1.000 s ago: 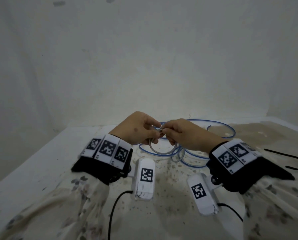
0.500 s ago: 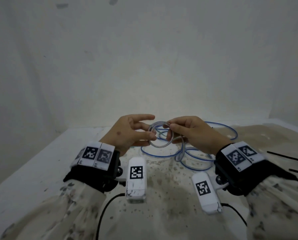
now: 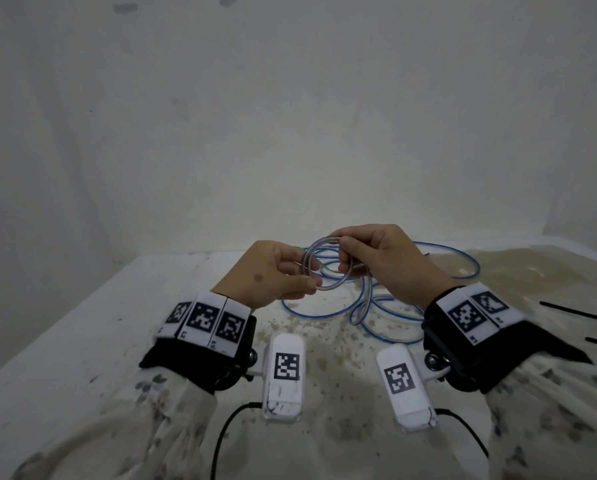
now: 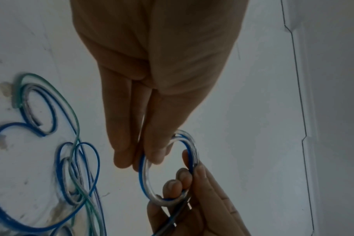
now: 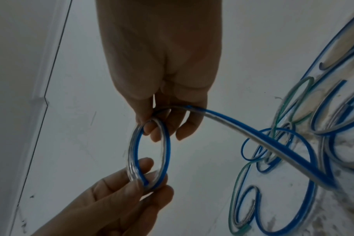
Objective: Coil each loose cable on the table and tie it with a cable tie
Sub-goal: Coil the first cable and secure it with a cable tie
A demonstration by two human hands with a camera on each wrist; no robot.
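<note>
A clear cable with a blue stripe is wound into a small coil held above the table between both hands. My left hand pinches the coil's lower left side, and its fingers close on the ring. My right hand grips the top right, with fingers hooked through the coil. From the right hand the cable runs down to the loose loops lying on the table, seen also as loops in the right wrist view.
Thin black cable ties lie at the right edge of the stained white table. A plain wall stands close behind it. Loose cable loops spread under and beyond the hands.
The left hand's fingers were spread half a second ago and now pinch the coil again. The coil has risen a little and the right hand has shifted its grip to the top.
</note>
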